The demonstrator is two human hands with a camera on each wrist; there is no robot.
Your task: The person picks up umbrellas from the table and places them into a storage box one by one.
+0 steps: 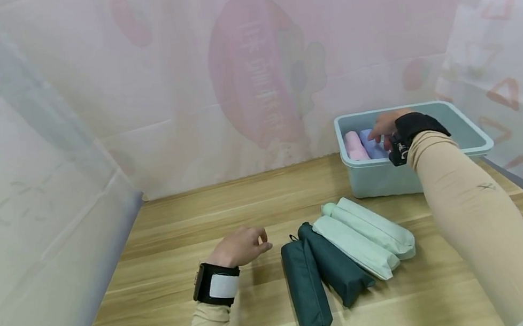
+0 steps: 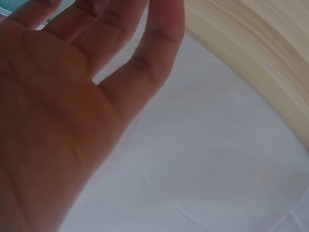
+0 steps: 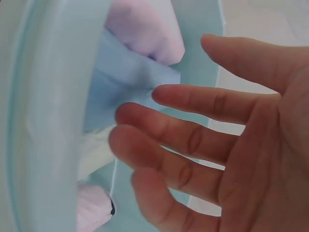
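A wooden table (image 1: 168,281) sits inside pale printed curtains, with a light blue bin (image 1: 474,141) at the far right. Your right hand (image 1: 383,126) reaches into that bin, fingers (image 3: 193,140) spread and relaxed, holding nothing — just over the blue umbrella (image 1: 372,146) lying beside a pink umbrella (image 1: 354,147). Your left hand (image 1: 241,246) hovers loosely curled and empty, left of four folded umbrellas (image 1: 344,253) near the middle. Grab carelessly and the smooth sleeve could slip, or drag its pink neighbour along.

Curtained recording booth, wooden table (image 1: 168,281)
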